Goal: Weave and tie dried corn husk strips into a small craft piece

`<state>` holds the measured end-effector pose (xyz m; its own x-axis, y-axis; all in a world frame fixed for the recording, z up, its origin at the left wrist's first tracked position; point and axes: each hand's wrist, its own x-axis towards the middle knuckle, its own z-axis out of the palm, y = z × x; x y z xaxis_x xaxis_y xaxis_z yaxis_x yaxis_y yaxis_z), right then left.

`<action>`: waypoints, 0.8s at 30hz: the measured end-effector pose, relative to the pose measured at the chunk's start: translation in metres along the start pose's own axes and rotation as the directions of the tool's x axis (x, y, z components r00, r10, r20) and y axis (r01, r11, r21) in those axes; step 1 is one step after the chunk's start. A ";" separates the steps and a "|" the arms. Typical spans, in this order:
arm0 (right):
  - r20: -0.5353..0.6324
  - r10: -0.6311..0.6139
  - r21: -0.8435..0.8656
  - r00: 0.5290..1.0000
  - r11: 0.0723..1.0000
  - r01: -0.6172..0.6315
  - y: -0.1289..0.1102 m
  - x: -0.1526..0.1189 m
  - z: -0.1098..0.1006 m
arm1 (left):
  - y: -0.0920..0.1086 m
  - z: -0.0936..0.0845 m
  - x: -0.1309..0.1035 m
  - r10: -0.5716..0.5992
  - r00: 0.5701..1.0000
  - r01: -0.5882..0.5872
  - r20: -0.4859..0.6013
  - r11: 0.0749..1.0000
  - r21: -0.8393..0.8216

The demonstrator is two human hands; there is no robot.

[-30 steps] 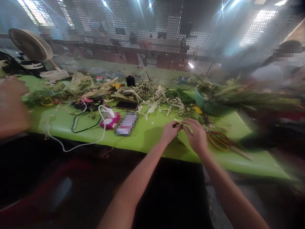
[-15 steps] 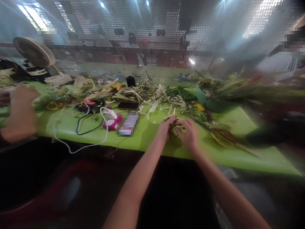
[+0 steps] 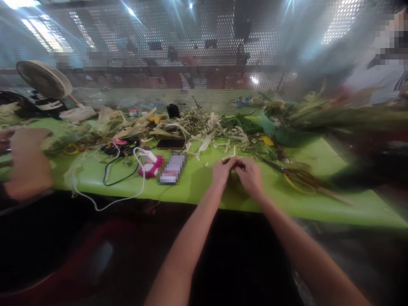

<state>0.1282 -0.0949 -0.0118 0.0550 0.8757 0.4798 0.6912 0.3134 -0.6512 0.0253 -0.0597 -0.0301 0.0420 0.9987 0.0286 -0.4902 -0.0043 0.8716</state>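
Close together over the near part of the green table (image 3: 197,187), my two hands meet at the fingertips. My left hand (image 3: 222,170) is closed, with a small pale strip (image 3: 235,150) sticking up by its fingers. My right hand (image 3: 249,173) is pinched against it from the right. What the fingers press between them is mostly hidden. Behind them lies a heap of dried leaves and husks (image 3: 207,127). Scissors (image 3: 301,178) with yellow and brown handles rest to the right of my right hand.
A phone (image 3: 172,168), a pink and white plug block (image 3: 151,165) with cables, and a dark phone (image 3: 171,143) lie left. A green basket (image 3: 277,131) stands back right. Another person's arm (image 3: 30,161) rests far left; a fan (image 3: 44,78) is behind.
My right fingers have closed in against my left hand, covering the dark bits that showed between them. The person at the left has shifted an arm slightly, and the view has tilted a little.
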 end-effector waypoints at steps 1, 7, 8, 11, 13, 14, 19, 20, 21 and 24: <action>0.011 0.002 0.013 1.000 1.000 -0.002 0.001 0.000 -0.001 | 0.000 -0.001 0.000 0.008 1.000 -0.008 0.001 0.999 0.040; 0.070 0.039 0.100 0.997 0.994 -0.046 0.008 -0.001 -0.001 | 0.001 -0.003 0.000 -0.058 0.996 0.067 -0.064 0.987 0.144; 0.075 0.052 0.119 0.996 0.991 -0.061 0.009 -0.002 -0.001 | 0.001 -0.004 0.000 -0.060 0.995 0.071 -0.076 0.985 0.158; 0.079 0.078 0.154 0.994 0.984 -0.089 0.012 -0.005 -0.003 | 0.001 -0.005 0.002 -0.056 0.994 0.074 -0.096 0.978 0.195; 0.088 0.084 0.169 0.993 0.981 -0.098 0.013 -0.008 -0.006 | 0.001 -0.006 0.002 -0.057 0.994 0.077 -0.097 0.974 0.215; 0.097 0.088 0.177 0.991 0.979 -0.104 0.015 -0.009 -0.007 | 0.002 -0.006 0.003 -0.060 0.994 0.080 -0.095 0.972 0.221; 0.132 0.122 0.265 0.984 0.952 -0.154 0.023 -0.006 -0.013 | 0.005 -0.005 0.001 -0.097 0.994 0.105 -0.053 0.979 0.173; 0.120 0.136 0.286 0.983 0.944 -0.165 0.025 -0.005 -0.013 | 0.005 -0.005 0.000 -0.105 0.994 0.107 -0.022 0.980 0.166; 0.103 0.148 0.306 0.984 0.936 -0.173 0.026 -0.003 -0.013 | 0.005 -0.005 -0.001 -0.109 0.994 0.105 0.013 0.981 0.164; 0.070 0.151 0.349 0.986 0.923 -0.166 0.027 0.001 -0.013 | 0.004 -0.003 -0.004 -0.131 0.989 0.120 0.072 0.983 0.141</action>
<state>0.1565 -0.0899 -0.0215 0.1083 0.9364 0.3339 0.3774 0.2720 -0.8852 0.0205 -0.0632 -0.0282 0.1687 0.9844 -0.0507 -0.3539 0.1085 0.9290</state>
